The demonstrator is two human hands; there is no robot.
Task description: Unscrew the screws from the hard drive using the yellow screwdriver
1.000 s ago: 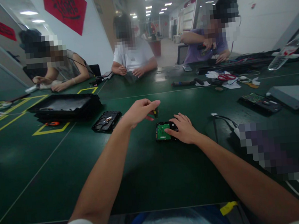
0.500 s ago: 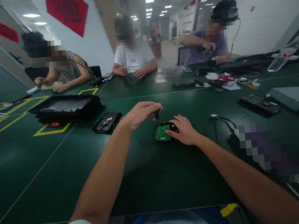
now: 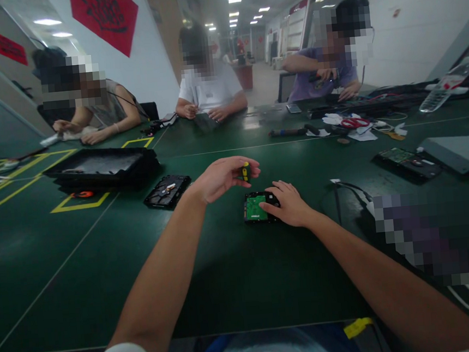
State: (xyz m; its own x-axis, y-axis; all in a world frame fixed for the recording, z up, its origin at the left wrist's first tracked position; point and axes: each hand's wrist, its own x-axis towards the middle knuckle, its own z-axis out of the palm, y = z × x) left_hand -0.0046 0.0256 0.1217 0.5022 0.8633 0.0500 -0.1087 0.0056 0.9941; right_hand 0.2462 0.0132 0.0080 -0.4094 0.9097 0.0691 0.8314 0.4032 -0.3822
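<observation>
A hard drive (image 3: 255, 208) lies circuit-board side up, green board showing, in the middle of the dark green table (image 3: 236, 285). My right hand (image 3: 287, 204) rests on its right end, fingers spread over the black casing. Just above and left of the drive, my left hand (image 3: 222, 176) pinches a small screwdriver (image 3: 245, 172) with a black and yellow handle, held upright over the drive's far edge.
A black drive cover (image 3: 167, 190) lies to the left beside stacked black trays (image 3: 102, 168). At the right sit another circuit-board drive (image 3: 406, 160), a grey box (image 3: 460, 151), cables (image 3: 353, 190) and red scissors (image 3: 355, 122). Three people work at the far side.
My left hand has turned the screwdriver between its fingers, so the yellow of the handle now shows. My right hand has stayed on the drive.
</observation>
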